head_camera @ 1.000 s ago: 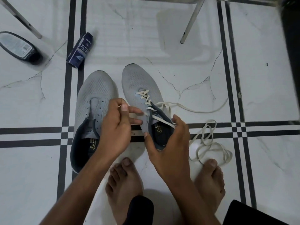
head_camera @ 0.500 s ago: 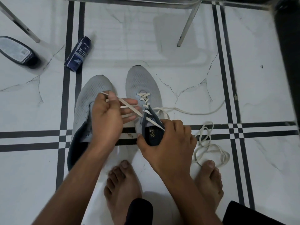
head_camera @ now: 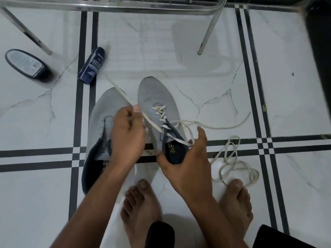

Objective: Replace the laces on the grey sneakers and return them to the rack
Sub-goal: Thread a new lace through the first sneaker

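Observation:
Two grey sneakers lie side by side on the tiled floor. The left sneaker (head_camera: 105, 111) has no lace. The right sneaker (head_camera: 154, 93) is partly threaded with a cream lace (head_camera: 161, 113). My left hand (head_camera: 128, 133) pinches one end of that lace, which runs taut up and to the left past my thumb. My right hand (head_camera: 188, 158) grips the heel opening of the right sneaker, thumb on its left side. The lace's other end trails off to the right. A second loose cream lace (head_camera: 231, 163) lies tangled on the floor to the right.
A dark blue cleaner can (head_camera: 92, 66) lies on its side at the upper left, with a black oval container (head_camera: 26, 64) further left. A metal rack's legs (head_camera: 207, 29) stand at the top. My bare feet (head_camera: 141, 208) rest on the floor below the sneakers.
My left hand has pulled the lace end further up and left, drawing it taut through the eyelet. My right hand's fingers have spread a little on the heel.

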`<state>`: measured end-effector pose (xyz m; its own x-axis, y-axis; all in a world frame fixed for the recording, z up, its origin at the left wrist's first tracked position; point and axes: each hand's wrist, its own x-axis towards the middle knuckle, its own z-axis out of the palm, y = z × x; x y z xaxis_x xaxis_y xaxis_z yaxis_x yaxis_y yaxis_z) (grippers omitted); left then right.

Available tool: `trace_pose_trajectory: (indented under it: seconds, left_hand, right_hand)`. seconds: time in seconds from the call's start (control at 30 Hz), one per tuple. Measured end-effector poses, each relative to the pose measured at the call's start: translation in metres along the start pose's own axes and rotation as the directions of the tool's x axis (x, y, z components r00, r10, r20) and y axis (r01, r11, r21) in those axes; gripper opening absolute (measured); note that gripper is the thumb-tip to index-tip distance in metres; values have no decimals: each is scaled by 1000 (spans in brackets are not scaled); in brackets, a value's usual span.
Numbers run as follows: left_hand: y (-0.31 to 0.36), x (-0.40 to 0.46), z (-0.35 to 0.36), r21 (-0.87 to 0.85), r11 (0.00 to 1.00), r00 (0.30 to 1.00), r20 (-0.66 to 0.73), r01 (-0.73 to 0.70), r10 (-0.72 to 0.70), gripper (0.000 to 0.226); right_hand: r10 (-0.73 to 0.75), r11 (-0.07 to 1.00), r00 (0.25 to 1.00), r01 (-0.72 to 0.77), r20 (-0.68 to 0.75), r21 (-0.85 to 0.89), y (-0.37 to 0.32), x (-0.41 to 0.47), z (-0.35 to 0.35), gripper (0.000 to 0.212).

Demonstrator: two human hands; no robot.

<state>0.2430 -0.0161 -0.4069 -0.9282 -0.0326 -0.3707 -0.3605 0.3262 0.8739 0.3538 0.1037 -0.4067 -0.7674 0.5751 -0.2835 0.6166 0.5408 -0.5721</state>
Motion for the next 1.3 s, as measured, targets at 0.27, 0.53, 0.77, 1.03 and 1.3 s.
trace_pose_trajectory:
  seconds: [0.27,0.53,0.77,1.03,1.3]
  left_hand:
    - [-9,-12,15,8,997,995,68,-74,74,14]
    - [-6,-16,6,78,997,990,137,2,-12,23]
    - [-9,-12,21,49,984,982,89,-173,168,13]
    - [8,-7,9,91,996,988,156,2,-16,32]
    - [-13,-5,14,124,972,973,142,-198,180,24]
  right_hand:
    - [62,997,998,-63,18,48,-4,-1,0,139]
    - [88,995,996,-88,9,-36,-2,2,7,132]
    - [41,991,998,-35,44,-133,0,3,8,105]
    - [57,991,996,-47,73,-124,-1,4,7,102]
    - [-163,961,986,164,-23,224,5,19,-12,63]
